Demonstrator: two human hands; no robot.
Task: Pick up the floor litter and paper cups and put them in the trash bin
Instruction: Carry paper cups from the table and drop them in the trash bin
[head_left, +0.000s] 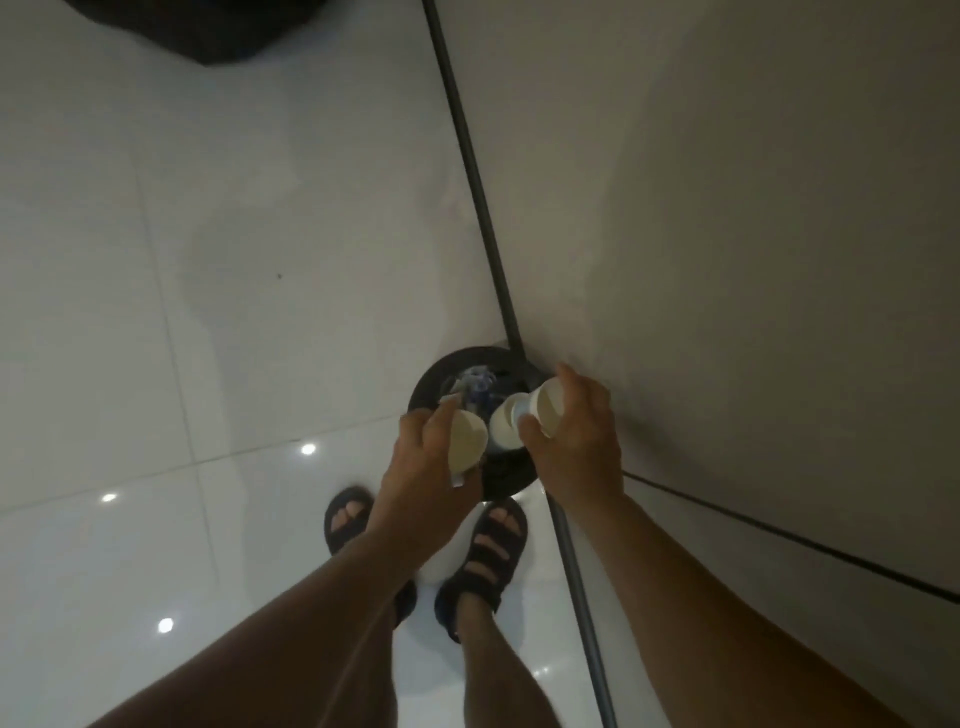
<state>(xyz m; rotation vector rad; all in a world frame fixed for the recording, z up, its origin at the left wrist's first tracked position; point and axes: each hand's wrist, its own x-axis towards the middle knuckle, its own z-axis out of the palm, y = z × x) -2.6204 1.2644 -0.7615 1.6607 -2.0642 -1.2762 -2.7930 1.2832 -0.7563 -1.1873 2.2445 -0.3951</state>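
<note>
Feet in dark sandals (488, 551) stand on a glossy white tile floor (208, 312), seen from straight above, with two bare forearms reaching forward over them. The left hand (423, 457) has its fingers curled round a paper cup (467, 434), whose open mouth tips toward the camera. The right hand (576, 436) grips a second cup (551, 410) between thumb and curled fingers. A third cup (503, 423) sits just beside it, toward the left hand; the blur hides whether the right hand holds that one too. All three cups hang directly over a round black trash bin (431, 384), which stands on the floor against the pale wall (727, 208) at the right. Inside the bin lies some blue and white litter (478, 384), so part of the job looks done. The cups are not yet in the bin, and letting them go seems to be the step in hand. Beyond the bin, the floor in view shows only light reflections and one dark speck (279, 276) too small to identify. A dark strip (478, 192) runs along the foot of the wall, and at the far top edge a dark shape (208, 31) is cut off by the frame. Little seems left once these cups drop, though floor outside the view is unknown.
</note>
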